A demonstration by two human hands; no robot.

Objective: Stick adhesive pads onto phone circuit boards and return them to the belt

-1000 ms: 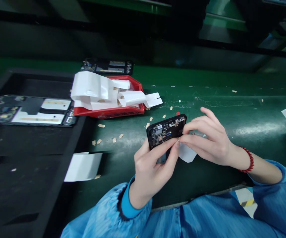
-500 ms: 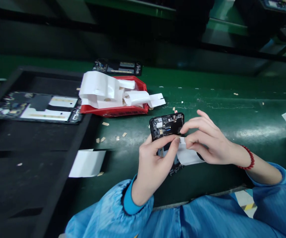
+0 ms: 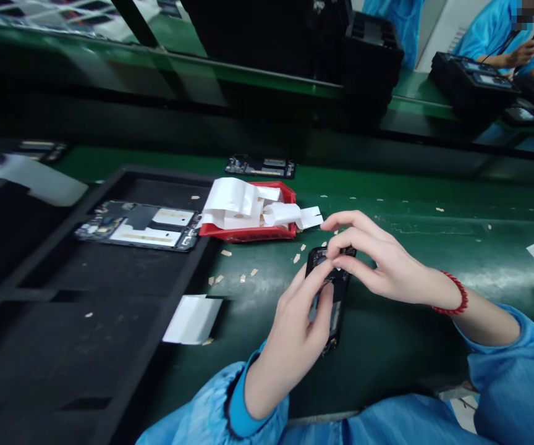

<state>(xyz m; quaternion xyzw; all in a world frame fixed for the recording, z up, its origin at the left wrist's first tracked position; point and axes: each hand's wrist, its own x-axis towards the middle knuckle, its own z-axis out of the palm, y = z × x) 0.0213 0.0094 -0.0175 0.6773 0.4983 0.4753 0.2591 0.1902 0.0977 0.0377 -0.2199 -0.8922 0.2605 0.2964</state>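
An opened phone (image 3: 339, 296) stands tilted in front of me on the green bench, its circuit side showing. My left hand (image 3: 301, 321) is wrapped round its left edge, with the index fingertip near the top. My right hand (image 3: 378, 262) is at the phone's upper end, thumb and index finger pinched close to my left fingertip. Whatever is between those right fingertips is too small to make out. A red bin (image 3: 248, 234) filled with white paper strips (image 3: 232, 196) lies beyond, to the left.
On the left, a black foam tray (image 3: 141, 309) holds another opened phone (image 3: 149, 228). One more phone (image 3: 260, 167) lies behind the bin. White paper (image 3: 193, 319) and small tan scraps (image 3: 243, 279) lie nearby. People in blue stand at the far right.
The white sheet at my right fingers is no longer seen there. My right hand has moved to the phone's top end. The view has tilted up and shifted left.
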